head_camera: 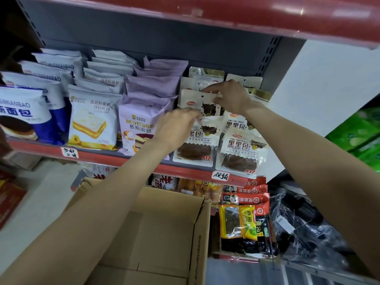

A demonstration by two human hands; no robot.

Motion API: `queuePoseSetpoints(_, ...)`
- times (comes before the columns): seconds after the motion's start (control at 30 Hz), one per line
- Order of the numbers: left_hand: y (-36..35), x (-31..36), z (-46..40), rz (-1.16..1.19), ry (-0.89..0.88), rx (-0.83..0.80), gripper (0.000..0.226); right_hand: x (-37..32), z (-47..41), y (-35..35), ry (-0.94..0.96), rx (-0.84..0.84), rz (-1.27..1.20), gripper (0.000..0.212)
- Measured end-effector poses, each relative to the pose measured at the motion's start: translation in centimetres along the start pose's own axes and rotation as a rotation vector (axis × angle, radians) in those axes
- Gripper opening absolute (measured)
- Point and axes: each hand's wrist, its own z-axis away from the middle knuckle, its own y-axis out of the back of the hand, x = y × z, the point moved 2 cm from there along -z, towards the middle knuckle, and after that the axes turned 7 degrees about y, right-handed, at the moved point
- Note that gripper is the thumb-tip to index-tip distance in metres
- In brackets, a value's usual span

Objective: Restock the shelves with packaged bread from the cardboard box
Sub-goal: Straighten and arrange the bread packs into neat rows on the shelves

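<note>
Both hands, left hand [176,124] and right hand [230,97], pinch black-bread packs [197,103] upright on my shelf [185,169]; cardboard box [164,223] looks emptied, so I'm nearly finished.

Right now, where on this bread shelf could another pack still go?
Free: the back right corner, behind the chocolate bread packs and under the red upper shelf. Crowded: the purple mousse bread and pineapple toast rows; both hands fill the front.

hidden: our left hand [176,128] covers part of a dark-bread pack [195,145] at the shelf's front edge | cut off: cardboard box [164,233] by bottom edge | unreadable: small print on packs
</note>
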Motion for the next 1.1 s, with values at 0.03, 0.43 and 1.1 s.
queuePoseSetpoints(0.03, 0.0, 0.0, -0.1, -0.006, -0.004, -0.007, 0.030, 0.0, -0.1, -0.1, 0.000, 0.006, -0.014, 0.041)
queuePoseSetpoints(0.43, 0.7, -0.7, -0.5, 0.011, 0.005, -0.033, 0.034, 1.6, -2.4, 0.7, -0.041, 0.194, -0.154, 0.026)
queuePoseSetpoints(1.1, 1.7, -0.6, -0.2, 0.032, 0.023, 0.005, 0.016, 4.1, -4.6, -0.1, -0.032, 0.026, 0.009, 0.037)
